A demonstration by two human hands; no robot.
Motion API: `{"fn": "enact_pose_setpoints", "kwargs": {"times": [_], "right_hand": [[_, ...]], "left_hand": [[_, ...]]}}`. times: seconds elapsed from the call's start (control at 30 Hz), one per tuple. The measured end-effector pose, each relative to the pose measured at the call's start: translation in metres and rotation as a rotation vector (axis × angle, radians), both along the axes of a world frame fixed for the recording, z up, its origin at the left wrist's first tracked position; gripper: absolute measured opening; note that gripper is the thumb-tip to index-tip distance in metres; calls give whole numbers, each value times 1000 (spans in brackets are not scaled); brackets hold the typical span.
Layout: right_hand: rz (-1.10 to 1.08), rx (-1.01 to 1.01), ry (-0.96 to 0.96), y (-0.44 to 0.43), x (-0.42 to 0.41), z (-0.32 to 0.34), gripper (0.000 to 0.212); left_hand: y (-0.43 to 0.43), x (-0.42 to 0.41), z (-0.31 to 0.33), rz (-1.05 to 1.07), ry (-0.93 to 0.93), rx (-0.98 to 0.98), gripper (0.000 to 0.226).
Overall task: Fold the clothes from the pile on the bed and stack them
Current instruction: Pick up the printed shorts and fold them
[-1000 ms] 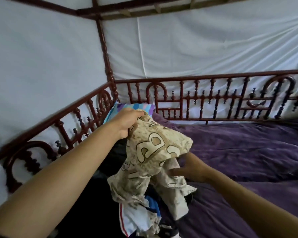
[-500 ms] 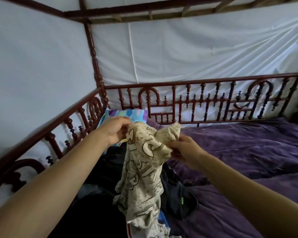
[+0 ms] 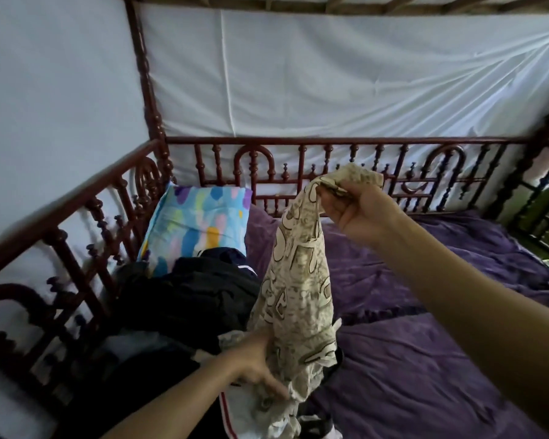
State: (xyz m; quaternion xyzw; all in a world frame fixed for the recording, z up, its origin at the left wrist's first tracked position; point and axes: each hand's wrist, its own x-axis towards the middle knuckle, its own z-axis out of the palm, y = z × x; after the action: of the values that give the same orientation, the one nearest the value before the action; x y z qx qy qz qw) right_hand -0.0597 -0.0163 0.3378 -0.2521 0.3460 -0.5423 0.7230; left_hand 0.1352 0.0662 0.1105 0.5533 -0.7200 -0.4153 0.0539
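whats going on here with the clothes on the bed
A person is working through laundry on a bed. The right hand pinches the top of a beige printed garment and holds it up, while the left hand holds its lower part. The garment hangs unfolded beside the pile of dark clothes, which lies by a colourful pillow on the purple bedspread. No folded stack is in view.

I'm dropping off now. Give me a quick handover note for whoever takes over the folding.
Hands: the right hand pinches the beige printed garment by its top, held up; the left hand holds its lower part.
The pile of dark clothes lies by the pillow, on the purple bedspread.
Done: one garment lifted; no folded stack in view.
Left: fold it, start the stack, work through the pile.
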Motion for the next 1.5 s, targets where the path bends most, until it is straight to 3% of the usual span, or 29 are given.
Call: {"fn": "enact_pose_setpoints", "kwargs": {"times": [0.03,0.13,0.17,0.27,0.37,0.43,0.5,0.57,0.63,0.67,0.77,0.8,0.87,0.93,1.1,1.2,1.3,1.37,1.43,1.5], "right_hand": [[-15,-18,-7,0,-3,5,26],[-82,-81,-13,0,-21,19,28],[-128,-99,-13,-3,-32,23,28],[-374,-107,114,-14,-82,24,23],[-624,-4,557,-21,-147,-6,21],[-572,-24,898,-15,-172,-40,38],[-372,-124,976,-2,-173,-72,67],[-98,-284,1029,18,-154,-92,70],[180,-424,1098,36,-131,-108,57],[211,-461,1159,41,-123,-115,44],[-43,-478,1470,42,-130,-123,13],[-110,-473,1558,40,-142,-124,8],[-151,-509,1667,37,-170,-125,15],[-153,-608,1793,34,-195,-124,20],[-172,-791,2110,26,-225,-113,21],[-144,-849,1990,23,-256,-100,23],[-46,-811,1513,27,-277,-82,18],[-26,-781,1225,28,-288,-73,18],[-36,-734,1094,29,-298,-68,19],[-37,-685,1073,30,-309,-66,27]], "left_hand": [[4,-19,-13,70,0,-45,105],[-6,-59,-26,391,182,-182,34],[-16,-63,-22,446,272,-204,21],[-47,-50,19,531,506,-241,22],[-70,-35,76,525,499,-415,21],[-76,-41,114,434,506,-505,27],[-76,-61,145,318,492,-525,24],[-73,-88,165,210,430,-545,23],[-70,-114,178,149,369,-552,23],[-69,-125,183,126,350,-545,21],[-70,-139,191,24,265,-504,6],[-72,-137,189,-4,144,-523,14],[-74,-131,181,-1,-194,-611,22],[-72,-128,167,80,-388,-690,18],[-72,-141,152,220,-411,-816,24],[-80,-153,163,223,-318,-803,30],[-82,-164,173,279,135,-541,16],[-79,-179,175,325,415,-353,22],[-80,-194,173,331,513,-307,28],[-84,-206,172,292,454,-401,32]]}}
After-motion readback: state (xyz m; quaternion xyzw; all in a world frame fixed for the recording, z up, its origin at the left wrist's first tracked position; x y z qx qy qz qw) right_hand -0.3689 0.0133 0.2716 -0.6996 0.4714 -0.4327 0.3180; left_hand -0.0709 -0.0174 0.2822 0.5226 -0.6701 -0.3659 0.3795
